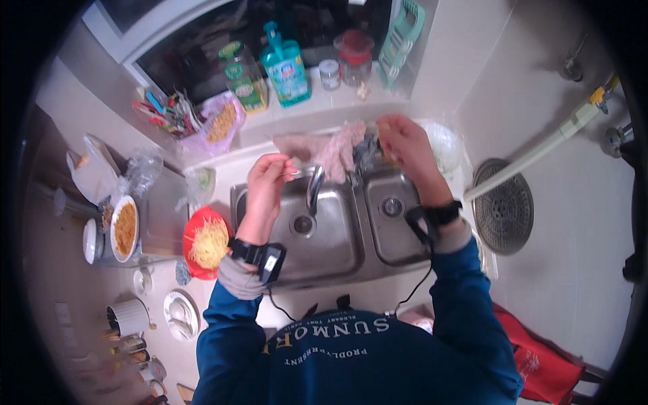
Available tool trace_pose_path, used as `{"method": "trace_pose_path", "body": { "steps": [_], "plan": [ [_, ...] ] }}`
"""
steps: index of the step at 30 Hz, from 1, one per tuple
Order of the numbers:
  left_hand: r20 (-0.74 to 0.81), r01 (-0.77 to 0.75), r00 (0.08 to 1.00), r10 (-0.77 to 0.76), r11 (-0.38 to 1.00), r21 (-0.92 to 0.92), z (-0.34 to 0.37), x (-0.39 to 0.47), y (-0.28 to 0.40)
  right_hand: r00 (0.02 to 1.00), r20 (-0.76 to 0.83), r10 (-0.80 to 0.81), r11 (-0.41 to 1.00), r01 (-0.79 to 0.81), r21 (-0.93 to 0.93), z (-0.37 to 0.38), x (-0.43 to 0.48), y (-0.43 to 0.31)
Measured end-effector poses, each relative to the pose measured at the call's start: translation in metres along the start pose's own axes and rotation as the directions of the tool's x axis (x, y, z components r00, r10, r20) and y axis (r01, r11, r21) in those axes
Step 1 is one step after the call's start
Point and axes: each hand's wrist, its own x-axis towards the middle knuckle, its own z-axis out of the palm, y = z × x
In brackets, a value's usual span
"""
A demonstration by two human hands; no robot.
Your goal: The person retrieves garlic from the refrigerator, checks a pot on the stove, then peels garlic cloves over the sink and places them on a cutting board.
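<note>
My left hand (271,177) is raised over the back left of the steel double sink (329,243), its thumb and fingertips pinched together around something small and pale that I cannot identify. Beside it stands the chrome faucet (314,190). My right hand (402,142) is above the back of the smaller right basin, fingers curled, with a small pale thing at the fingertips, blurred. Between the hands, a pink-and-white cloth (341,152) hangs at the sink's back edge. A red basket (190,238) of pale shredded food (207,243) sits left of the sink.
On the windowsill are a teal pump bottle (287,76), a small jar (329,75), a red-topped glass container (355,61) and a purple bag of nuts or beans (221,124). A white bowl of orange-brown food (124,229) stands left. A round perforated steel plate (502,206) is at right.
</note>
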Motion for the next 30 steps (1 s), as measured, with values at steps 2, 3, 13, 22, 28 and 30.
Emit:
{"method": "trace_pose_path", "body": {
  "steps": [2,3,13,22,28,30],
  "plan": [
    [0.062,0.041,0.998,-0.034,0.993,-0.113,-0.04,-0.044,-0.012,0.994,0.072,0.077,0.997,-0.079,0.019,0.027,-0.073,0.007],
    [0.051,0.161,0.986,-0.158,0.984,-0.073,-0.052,-0.065,-0.023,0.966,0.062,0.251,0.968,-0.251,-0.015,0.043,-0.099,0.017],
    [0.259,0.464,0.886,-0.385,0.739,-0.488,-0.086,-0.177,-0.069,0.959,0.282,-0.01,0.851,0.156,-0.502,0.185,-0.149,0.154],
    [0.079,0.373,0.923,-0.377,0.822,-0.431,-0.122,-0.187,-0.058,0.942,0.305,0.141,0.893,0.012,-0.451,0.199,-0.146,0.157],
    [0.0,0.352,0.926,-0.377,0.865,-0.358,-0.117,-0.187,-0.06,0.912,0.41,0.028,0.817,0.216,-0.534,0.206,-0.141,0.166],
    [-0.025,0.335,0.931,-0.365,0.878,-0.343,-0.114,-0.189,-0.057,0.929,0.37,0.023,0.855,0.173,-0.488,0.208,-0.142,0.168]
  ]
}}
